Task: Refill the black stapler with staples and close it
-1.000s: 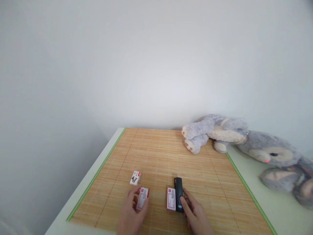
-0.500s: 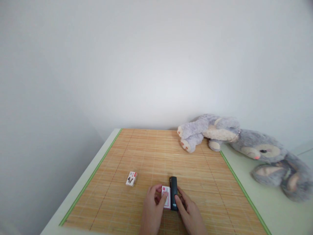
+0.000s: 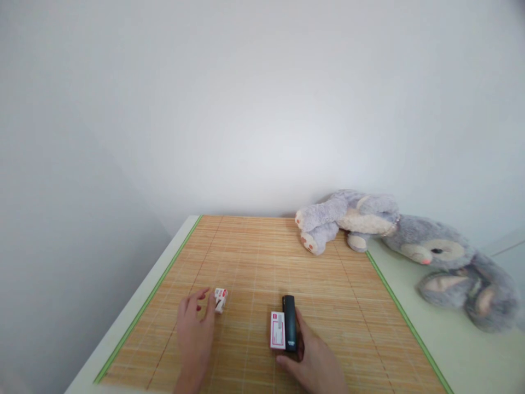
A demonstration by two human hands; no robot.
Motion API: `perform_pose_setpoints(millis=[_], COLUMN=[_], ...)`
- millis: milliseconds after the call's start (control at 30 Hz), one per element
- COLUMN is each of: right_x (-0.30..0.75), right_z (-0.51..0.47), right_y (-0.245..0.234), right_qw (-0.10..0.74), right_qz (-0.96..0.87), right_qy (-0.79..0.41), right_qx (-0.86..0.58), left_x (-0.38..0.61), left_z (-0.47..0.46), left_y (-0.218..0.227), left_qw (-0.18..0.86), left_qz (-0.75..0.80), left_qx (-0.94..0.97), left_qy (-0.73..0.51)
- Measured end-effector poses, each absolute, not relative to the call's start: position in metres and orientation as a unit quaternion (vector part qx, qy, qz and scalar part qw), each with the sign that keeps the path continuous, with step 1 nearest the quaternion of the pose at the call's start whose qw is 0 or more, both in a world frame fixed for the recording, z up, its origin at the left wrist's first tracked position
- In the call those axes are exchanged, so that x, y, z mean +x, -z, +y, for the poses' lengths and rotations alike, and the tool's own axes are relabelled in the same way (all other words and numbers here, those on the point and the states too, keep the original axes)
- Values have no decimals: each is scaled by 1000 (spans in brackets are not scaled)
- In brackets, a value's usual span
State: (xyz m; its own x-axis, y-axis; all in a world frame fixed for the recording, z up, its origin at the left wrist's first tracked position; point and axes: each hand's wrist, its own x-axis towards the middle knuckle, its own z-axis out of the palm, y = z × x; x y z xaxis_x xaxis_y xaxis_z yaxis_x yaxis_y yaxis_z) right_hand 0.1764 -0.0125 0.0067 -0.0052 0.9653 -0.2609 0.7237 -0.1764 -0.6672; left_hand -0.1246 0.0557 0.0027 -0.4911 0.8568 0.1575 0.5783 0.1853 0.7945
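A small white box with red print and a dark picture [image 3: 220, 300] lies on the mat at the left. Partly over its left edge is the thumb of my left hand [image 3: 196, 323], whose fingers are spread; contact with the box is unclear. Further right, a white box with a pink-red frame [image 3: 278, 330] lies flush against the left side of a black stapler [image 3: 290, 323]. My right hand [image 3: 314, 358] rests at the stapler's right side, open, its thumb stretched out below the near ends of both.
A bamboo mat [image 3: 254, 257] with green edging covers most of the pale table [image 3: 463, 323]. At the back right a grey plush rabbit [image 3: 369, 224] lies across the mat's corner and the table, against the white wall [image 3: 262, 109].
My left hand has let go of the pink-framed box and moved left to the small box. The right thumb has come off the stapler's top and moved down toward me.
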Motion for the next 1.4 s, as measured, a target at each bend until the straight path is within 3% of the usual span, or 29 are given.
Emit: perform_pose_setpoints(millis=[133,333,600,1067,1233,1400], right_x=[171,169,167,168,168,187], right_z=[-3,-2,-4,-2,-2,3], right_y=[-16,-15,-19,-13,-10,-3], right_qw=[135,156,162,148,176,139], right_qz=[-626,-629,-619,-632,-629,-662], right_qy=[-354,-348,-335,-335,-342,-310], right_qx=[-681,-678,-692,-683,-675,-668], left_x=[-149,-84,-9,2,25,56], left_z=[78,99,98,59,15,0], left_y=[6,16,15,15,27,31], left_qw=[325,430,427,397,488,501], left_qz=[721,639,586,626,591,571], left_qx=[489,532,583,512,479,496], left_qy=[-369,-352,-367,-433,-428,-421])
